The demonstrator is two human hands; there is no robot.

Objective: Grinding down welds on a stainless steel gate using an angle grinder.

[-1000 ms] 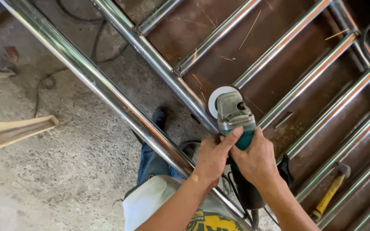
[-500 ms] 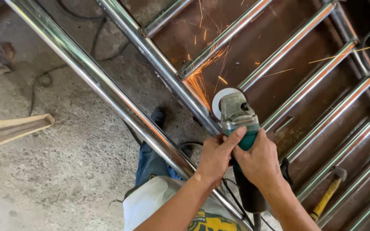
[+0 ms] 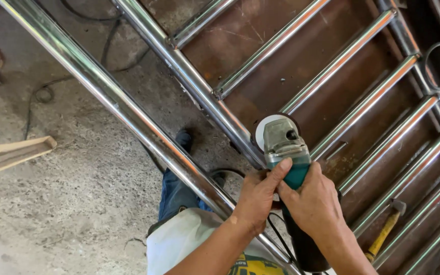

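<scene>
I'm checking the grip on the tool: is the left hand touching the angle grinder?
Touching. The head view shows the left hand on the angle grinder, its thumb lying across the teal body just behind the grey head, with no gap.

The angle grinder shows only its grey head and a strip of teal body; the hands cover its middle, and its dark rear end runs off the bottom edge. Most of its disc sits behind the head, so the contact with the steel rail cannot be made out. The hammer is partly hidden behind a bar. The wooden plank is cut off at the left edge.
</scene>
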